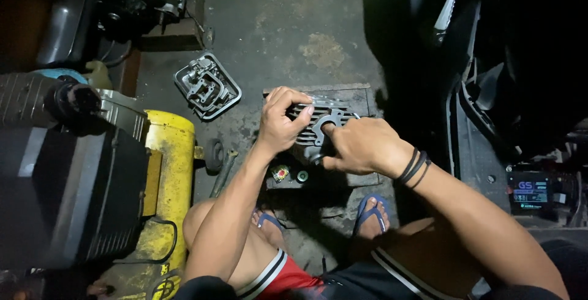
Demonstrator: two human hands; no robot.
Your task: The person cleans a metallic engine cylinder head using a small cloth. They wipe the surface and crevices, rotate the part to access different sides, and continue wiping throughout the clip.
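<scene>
Head view is showing the left hand (280,122) gripping a finned metal cylinder head (318,125) on a wooden block (361,95), while right hand (358,147) fingers are pressing into its port, work seemingly mid-way.

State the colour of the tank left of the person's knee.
Yellow tank, clearest in the head view.

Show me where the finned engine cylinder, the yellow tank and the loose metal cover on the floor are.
finned engine cylinder (311,116): head view, on its cooling fins between the hands.
yellow tank (173,147): head view, on its rounded upper end.
metal cover (207,86): head view, on its middle.
</scene>
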